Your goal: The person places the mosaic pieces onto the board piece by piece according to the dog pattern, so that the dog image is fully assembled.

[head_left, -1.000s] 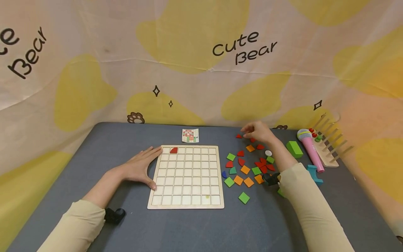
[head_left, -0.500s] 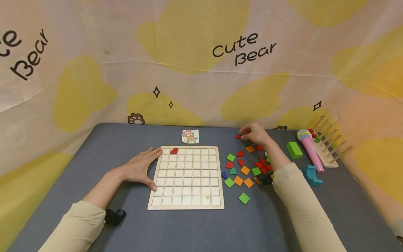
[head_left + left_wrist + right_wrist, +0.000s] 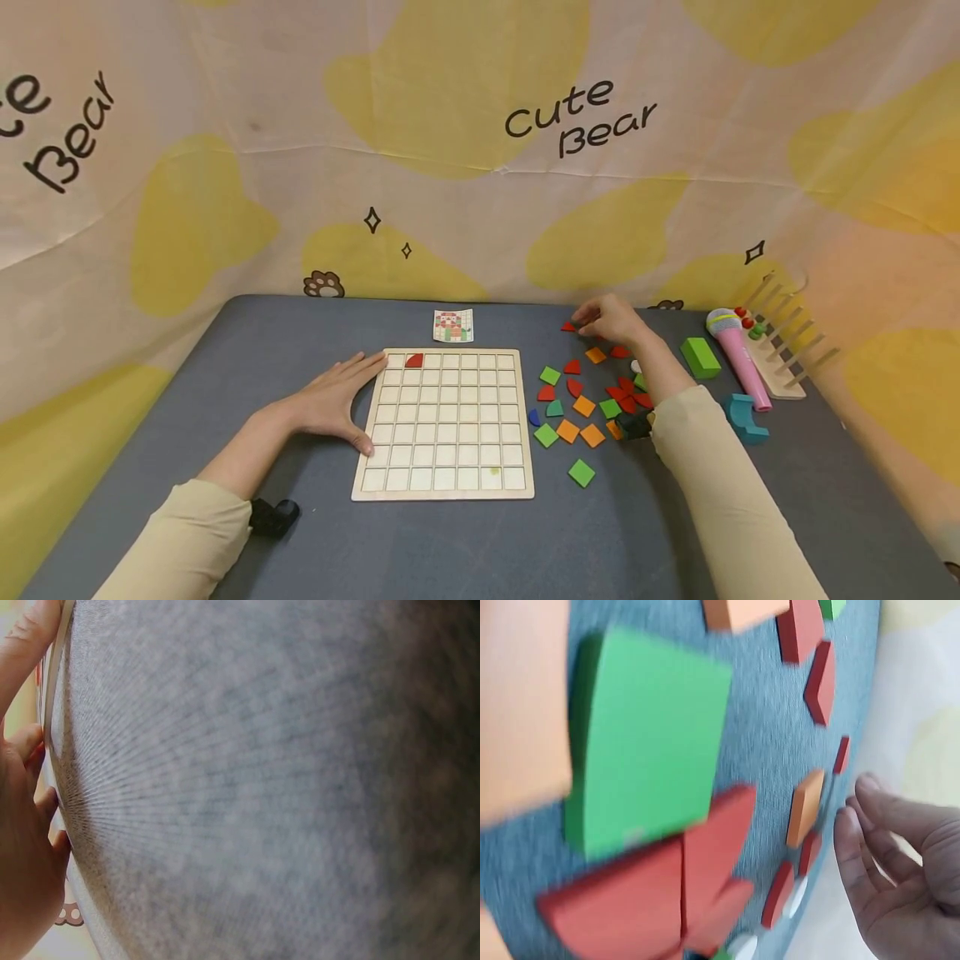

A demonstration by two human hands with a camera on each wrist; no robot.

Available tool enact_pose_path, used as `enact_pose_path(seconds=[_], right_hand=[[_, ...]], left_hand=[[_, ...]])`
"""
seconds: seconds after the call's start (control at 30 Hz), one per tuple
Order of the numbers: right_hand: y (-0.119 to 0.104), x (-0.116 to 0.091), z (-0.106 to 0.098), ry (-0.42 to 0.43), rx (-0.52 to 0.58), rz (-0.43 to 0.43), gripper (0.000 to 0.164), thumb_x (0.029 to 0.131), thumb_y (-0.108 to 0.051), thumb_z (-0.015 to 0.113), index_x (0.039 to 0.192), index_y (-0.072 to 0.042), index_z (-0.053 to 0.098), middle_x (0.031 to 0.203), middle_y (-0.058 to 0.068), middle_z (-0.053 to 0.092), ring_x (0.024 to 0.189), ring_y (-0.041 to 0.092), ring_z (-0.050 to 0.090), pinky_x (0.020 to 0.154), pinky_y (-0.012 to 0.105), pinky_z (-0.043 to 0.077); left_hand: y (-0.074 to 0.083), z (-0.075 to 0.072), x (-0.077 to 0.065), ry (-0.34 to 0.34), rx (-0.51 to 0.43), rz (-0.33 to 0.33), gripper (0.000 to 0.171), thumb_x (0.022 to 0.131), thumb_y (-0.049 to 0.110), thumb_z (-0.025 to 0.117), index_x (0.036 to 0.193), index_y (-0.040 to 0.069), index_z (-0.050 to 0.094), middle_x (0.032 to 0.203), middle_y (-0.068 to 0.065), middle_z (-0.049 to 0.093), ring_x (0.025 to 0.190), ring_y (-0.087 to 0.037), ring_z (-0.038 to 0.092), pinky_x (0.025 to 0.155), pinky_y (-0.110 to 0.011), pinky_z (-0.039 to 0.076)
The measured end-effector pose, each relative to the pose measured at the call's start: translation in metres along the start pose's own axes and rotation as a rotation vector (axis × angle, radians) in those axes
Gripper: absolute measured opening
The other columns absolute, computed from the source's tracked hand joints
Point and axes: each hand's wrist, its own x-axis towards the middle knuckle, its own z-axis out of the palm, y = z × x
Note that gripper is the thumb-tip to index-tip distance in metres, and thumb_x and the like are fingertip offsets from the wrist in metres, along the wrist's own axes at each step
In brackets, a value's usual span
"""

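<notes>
My left hand (image 3: pixel 330 404) lies spread along the left edge of a wooden grid board (image 3: pixel 450 492), fingers at its top left corner and thumb lower down. In the left wrist view this hand (image 3: pixel 26 825) shows only at the margin. One red quarter-round tile (image 3: pixel 415 361) sits in the board's top row. At the back right my right hand (image 3: pixel 611 321) hovers over the tiles, close to a red tile (image 3: pixel 568 327). The right wrist view shows this hand (image 3: pixel 907 855) with a gap between thumb and fingers, nothing visible between them.
Loose orange tiles (image 3: pixel 584 406), green tiles (image 3: pixel 582 473) and red tiles (image 3: pixel 573 367) lie right of the board. A picture card (image 3: pixel 453 326) lies behind it. Further right are a green block (image 3: pixel 701 357), a pink toy microphone (image 3: pixel 742 362), a teal block (image 3: pixel 744 418) and a peg rack (image 3: pixel 787 367).
My right hand has shifted slightly left and toward me, then stayed nearly still near the red tile. A red tile seen beneath it earlier is now covered. The left hand has not moved.
</notes>
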Motion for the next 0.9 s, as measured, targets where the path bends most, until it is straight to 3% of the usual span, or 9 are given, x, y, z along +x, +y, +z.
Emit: enact_pose_path(seconds=[0.27, 0.4, 0.63, 0.9], right_hand=[[0.005, -0.005, -0.015, -0.225, 0.015, -0.019, 0.029, 0.081, -0.002, 0.077, 0.109, 0.003, 0.071, 0.109, 0.021, 0.071, 0.087, 0.017, 0.066, 0.075, 0.025, 0.056], [0.003, -0.008, -0.018, -0.296, -0.018, -0.001, 0.032, 0.075, 0.007, 0.076, 0.107, 0.004, 0.07, 0.103, 0.018, 0.069, 0.086, 0.018, 0.06, 0.07, 0.023, 0.053], [0.004, -0.01, -0.014, -0.302, -0.124, -0.038, 0.026, 0.075, 0.006, 0.078, 0.098, -0.004, 0.071, 0.091, 0.01, 0.065, 0.083, 0.02, 0.055, 0.067, 0.025, 0.052], [0.005, -0.01, -0.012, -0.276, -0.157, -0.053, 0.02, 0.077, 0.001, 0.08, 0.092, -0.006, 0.07, 0.084, 0.008, 0.061, 0.077, 0.019, 0.053, 0.066, 0.026, 0.049]], left_hand=[[-0.001, 0.001, -0.001, -0.001, 0.0, -0.005, 0.141, 0.052, 0.069, 0.085, 0.159, 0.008, 0.017, 0.168, -0.014, 0.015, 0.153, -0.046, 0.011, 0.12, -0.068, 0.015], [-0.002, 0.001, -0.001, 0.003, 0.002, -0.004, 0.141, 0.052, 0.069, 0.086, 0.159, 0.009, 0.017, 0.168, -0.013, 0.014, 0.153, -0.046, 0.011, 0.119, -0.069, 0.015], [-0.002, 0.001, 0.0, 0.005, 0.005, -0.002, 0.141, 0.051, 0.07, 0.085, 0.159, 0.009, 0.017, 0.168, -0.013, 0.014, 0.153, -0.046, 0.011, 0.119, -0.069, 0.015], [-0.003, 0.002, 0.0, 0.006, 0.008, 0.003, 0.141, 0.052, 0.07, 0.085, 0.159, 0.01, 0.017, 0.168, -0.013, 0.014, 0.153, -0.046, 0.011, 0.119, -0.069, 0.015]])
